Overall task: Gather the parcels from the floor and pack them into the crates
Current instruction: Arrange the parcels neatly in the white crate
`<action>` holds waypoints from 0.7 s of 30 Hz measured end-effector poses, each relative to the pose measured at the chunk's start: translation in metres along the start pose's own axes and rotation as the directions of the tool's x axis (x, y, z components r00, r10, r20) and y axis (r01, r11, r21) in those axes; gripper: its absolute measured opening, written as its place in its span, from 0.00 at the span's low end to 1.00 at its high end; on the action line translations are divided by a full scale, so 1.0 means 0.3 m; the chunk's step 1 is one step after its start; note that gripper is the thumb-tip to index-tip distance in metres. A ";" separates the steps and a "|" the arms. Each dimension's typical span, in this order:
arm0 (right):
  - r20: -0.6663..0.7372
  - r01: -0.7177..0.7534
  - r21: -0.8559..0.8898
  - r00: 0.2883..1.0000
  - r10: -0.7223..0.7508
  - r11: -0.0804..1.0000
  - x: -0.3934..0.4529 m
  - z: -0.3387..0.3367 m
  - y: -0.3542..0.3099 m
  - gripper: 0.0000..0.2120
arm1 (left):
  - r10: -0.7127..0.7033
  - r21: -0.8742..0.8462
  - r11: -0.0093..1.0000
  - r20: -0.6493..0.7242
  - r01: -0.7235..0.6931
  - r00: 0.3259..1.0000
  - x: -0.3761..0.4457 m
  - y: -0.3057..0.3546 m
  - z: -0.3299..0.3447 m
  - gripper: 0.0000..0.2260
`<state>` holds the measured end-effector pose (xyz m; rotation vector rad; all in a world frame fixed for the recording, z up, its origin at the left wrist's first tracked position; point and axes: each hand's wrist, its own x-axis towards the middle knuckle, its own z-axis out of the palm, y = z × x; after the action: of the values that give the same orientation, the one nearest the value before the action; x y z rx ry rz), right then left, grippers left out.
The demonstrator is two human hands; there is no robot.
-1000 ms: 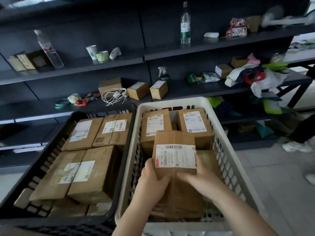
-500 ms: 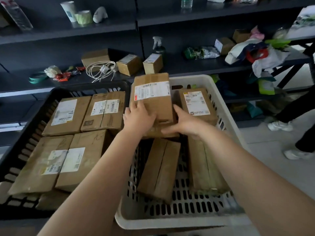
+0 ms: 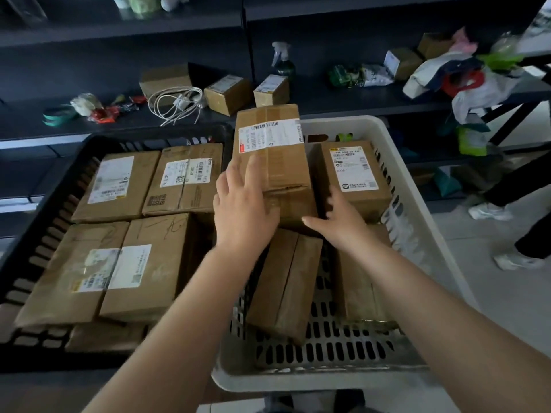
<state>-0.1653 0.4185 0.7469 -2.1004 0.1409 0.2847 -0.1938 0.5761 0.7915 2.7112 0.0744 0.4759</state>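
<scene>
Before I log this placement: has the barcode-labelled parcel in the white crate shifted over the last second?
Yes. The parcel went from the white crate's near end to its far left corner, beside the other labelled box.

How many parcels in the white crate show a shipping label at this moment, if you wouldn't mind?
2: the parcel under the left hand at the back left, and the parcel at the back right. Labels on the two front parcels may be hidden.
</scene>
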 end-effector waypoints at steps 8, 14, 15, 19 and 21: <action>0.088 -0.084 -0.144 0.991 0.097 0.986 -0.137 -0.007 0.145 0.27 | -0.261 0.270 0.958 0.671 0.099 0.694 -0.222 0.072 0.268 0.39; 0.271 -0.107 -0.292 0.944 0.190 0.950 -0.165 0.033 0.181 0.27 | -0.468 0.444 0.878 0.726 0.177 0.503 -0.232 0.044 0.372 0.53; 0.295 -0.116 -0.303 0.932 0.209 0.946 -0.168 0.033 0.186 0.27 | -0.461 0.423 0.884 0.714 0.200 0.528 -0.232 0.033 0.367 0.53; 0.339 -0.160 -0.304 0.903 0.264 0.939 -0.167 0.031 0.204 0.23 | -0.471 0.128 0.802 0.736 0.583 0.486 -0.219 -0.027 0.320 0.45; 0.386 -0.177 -0.288 0.878 0.283 0.941 -0.167 0.035 0.199 0.23 | -0.470 -0.028 0.689 0.743 0.724 0.477 -0.213 -0.047 0.296 0.38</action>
<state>-0.2279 0.3958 0.7051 -2.2104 0.1015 0.9391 -0.2238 0.5493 0.6887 2.1094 0.6702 -0.7019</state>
